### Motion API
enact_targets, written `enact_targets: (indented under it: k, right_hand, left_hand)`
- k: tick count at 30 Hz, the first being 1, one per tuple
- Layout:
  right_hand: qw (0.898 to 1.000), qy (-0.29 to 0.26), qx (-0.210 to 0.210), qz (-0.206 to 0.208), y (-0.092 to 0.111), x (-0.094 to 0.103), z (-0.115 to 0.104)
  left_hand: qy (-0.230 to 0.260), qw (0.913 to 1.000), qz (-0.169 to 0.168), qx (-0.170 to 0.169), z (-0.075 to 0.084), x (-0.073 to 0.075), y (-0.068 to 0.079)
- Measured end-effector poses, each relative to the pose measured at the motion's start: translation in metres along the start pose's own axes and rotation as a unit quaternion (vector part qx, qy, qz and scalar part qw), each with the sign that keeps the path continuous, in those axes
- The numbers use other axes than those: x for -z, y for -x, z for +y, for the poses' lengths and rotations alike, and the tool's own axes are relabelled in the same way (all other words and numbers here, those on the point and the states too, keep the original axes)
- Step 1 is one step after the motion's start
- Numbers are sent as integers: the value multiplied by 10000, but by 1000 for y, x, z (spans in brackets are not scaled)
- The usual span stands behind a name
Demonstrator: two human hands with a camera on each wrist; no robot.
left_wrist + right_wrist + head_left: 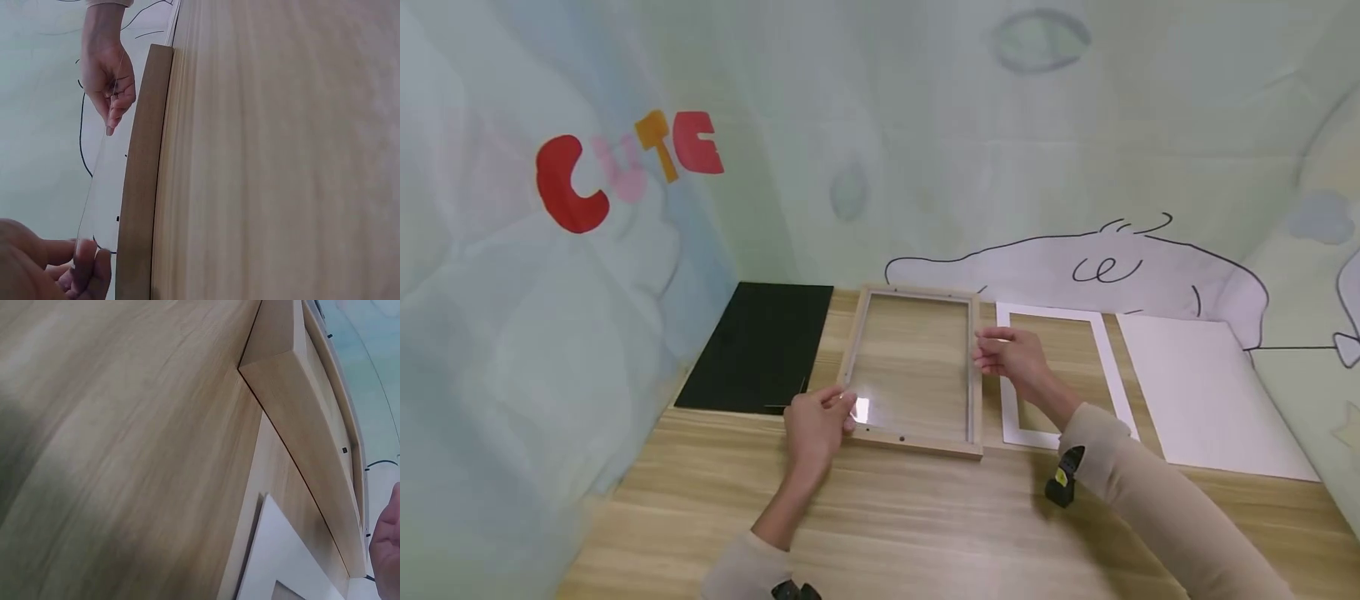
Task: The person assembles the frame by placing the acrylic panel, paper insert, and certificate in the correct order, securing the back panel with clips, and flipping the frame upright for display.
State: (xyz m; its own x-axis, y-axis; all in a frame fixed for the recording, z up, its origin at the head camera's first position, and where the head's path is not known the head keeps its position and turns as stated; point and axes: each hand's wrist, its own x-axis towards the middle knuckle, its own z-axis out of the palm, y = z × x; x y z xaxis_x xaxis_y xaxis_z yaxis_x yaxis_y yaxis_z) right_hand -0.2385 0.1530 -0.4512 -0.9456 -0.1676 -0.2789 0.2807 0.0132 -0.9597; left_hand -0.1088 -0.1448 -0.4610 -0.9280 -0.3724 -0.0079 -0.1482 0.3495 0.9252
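A light wooden picture frame [910, 447] lies on the table, small dark tabs along its inner edges. Above it both hands hold a clear sheet [861, 410], which shows by its glare in the head view and as a thin edge in the left wrist view. At the near left corner my left hand [816, 421] pinches the sheet between thumb and fingers. Over the right rail, my right hand [1015, 358] pinches the sheet's opposite side. From the left wrist, the sheet [91, 181] looks raised apart from the frame's rail [144, 156].
Left of the frame lies a black board [756, 350], with a thin pointed piece at its near right corner. A white mat with a cut-out window [1116, 383] and a plain white sheet [1217, 400] lie to the right. A printed cloth backdrop [925, 167] stands behind the wooden table [880, 517].
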Motion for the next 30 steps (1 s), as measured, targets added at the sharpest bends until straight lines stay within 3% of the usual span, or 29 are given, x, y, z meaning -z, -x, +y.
enact_targets:
  k: [2, 8, 21, 30]
  right_hand:
    - [10000, -50, -6, 43, -2, 0, 1]
    - [9997, -143, -111, 151, -6, -2, 1]
    - [9985, -225, -416, 274, -12, -7, 3]
    - [9983, -281, -456, 243, -12, -12, 6]
  left_hand:
    - [-441, 9988, 90, -193, 0, 0, 0]
    - [-1000, 9935, 152, -524, -3, -1, 0]
    - [-1347, 9874, 321, -770, -11, -3, -3]
    - [-1346, 9893, -30, -569, -17, -4, -5]
